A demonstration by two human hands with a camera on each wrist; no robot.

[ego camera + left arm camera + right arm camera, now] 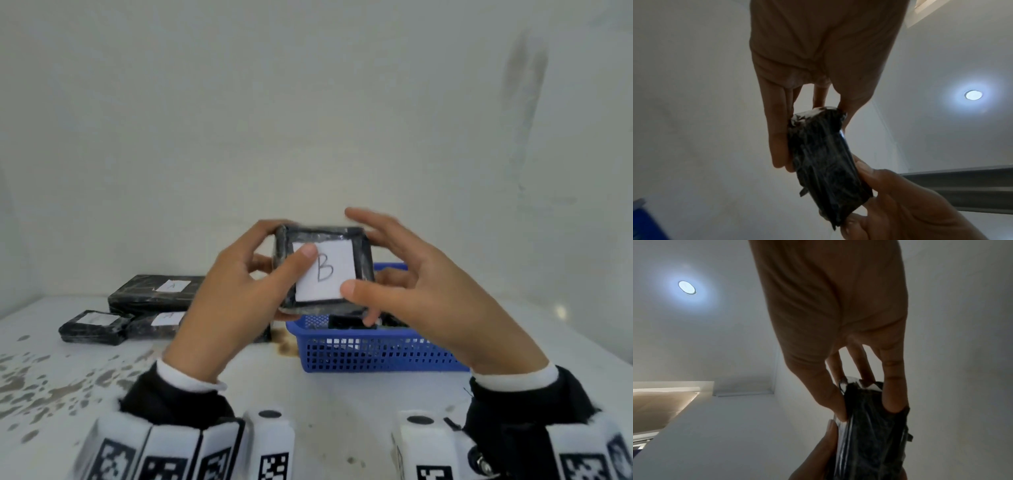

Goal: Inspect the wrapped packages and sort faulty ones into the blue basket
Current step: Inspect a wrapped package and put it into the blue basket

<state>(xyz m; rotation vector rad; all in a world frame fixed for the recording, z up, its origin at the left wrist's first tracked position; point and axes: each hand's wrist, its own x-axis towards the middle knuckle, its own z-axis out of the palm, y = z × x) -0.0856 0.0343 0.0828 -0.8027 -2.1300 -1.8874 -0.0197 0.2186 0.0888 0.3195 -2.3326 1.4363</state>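
Both hands, left hand (239, 284) and right hand (414, 291), pinch the black package (363, 260) labelled B above the blue basket (370, 353) at 5 o'clock; turning it slowly, thumbs off the label, would likely expose wrap faults.

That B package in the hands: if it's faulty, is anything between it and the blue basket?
Nothing visible blocks it. The B package, held by the left hand and right hand, sits above the blue basket, whose open top already holds dark packages.
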